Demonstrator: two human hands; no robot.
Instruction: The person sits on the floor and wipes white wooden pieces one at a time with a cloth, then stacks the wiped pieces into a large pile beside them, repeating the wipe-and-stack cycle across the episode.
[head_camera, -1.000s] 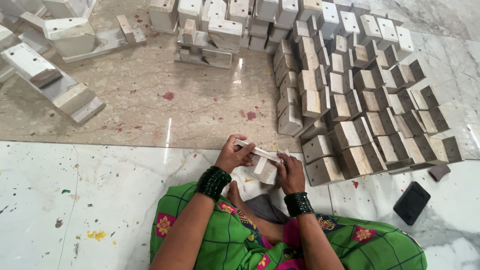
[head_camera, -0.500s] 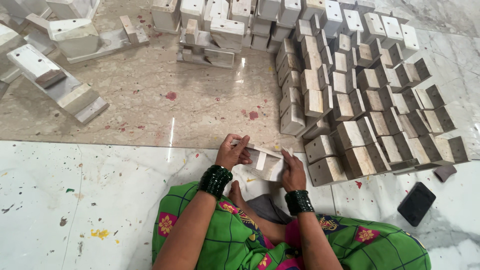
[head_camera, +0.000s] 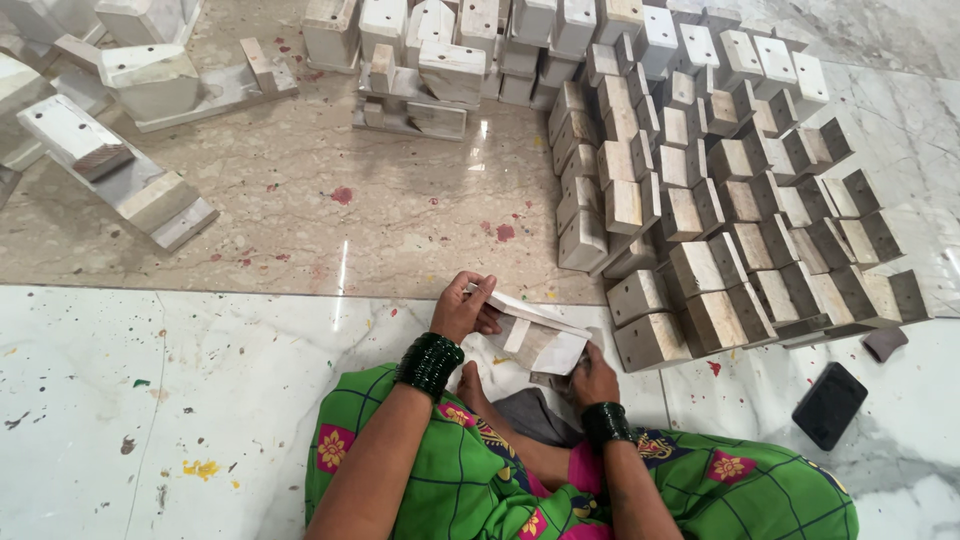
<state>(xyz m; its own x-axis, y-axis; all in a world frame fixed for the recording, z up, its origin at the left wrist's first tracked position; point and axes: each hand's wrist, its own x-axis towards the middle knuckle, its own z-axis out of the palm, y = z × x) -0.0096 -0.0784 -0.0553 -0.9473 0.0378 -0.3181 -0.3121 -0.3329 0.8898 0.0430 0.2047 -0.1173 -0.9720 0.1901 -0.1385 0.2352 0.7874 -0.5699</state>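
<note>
Marble floor (head_camera: 150, 400) fills the frame, with stacked blocks (head_camera: 720, 180) at upper right. At lower centre, the left hand (head_camera: 466, 310) and right hand (head_camera: 592, 376) both grip a white piece (head_camera: 535, 335) above the lap.

Left hand (head_camera: 468, 308): fingers (head_camera: 487, 287) curl over the far edge of the white block (head_camera: 535, 335), so its underside is hidden; right hand (head_camera: 592, 376) covers the block's near corner, fingertips out of sight under it; grey cloth (head_camera: 535, 415) partly tucked beneath the forearms; stacked blocks (head_camera: 700, 200) cut off at top edge, rear rows hide one another, count can't be told; large stone pieces (head_camera: 110, 160) cut at left edge; green garment (head_camera: 740, 490) runs off bottom edge; dark flat object (head_camera: 829, 404): kind unclear.
</note>
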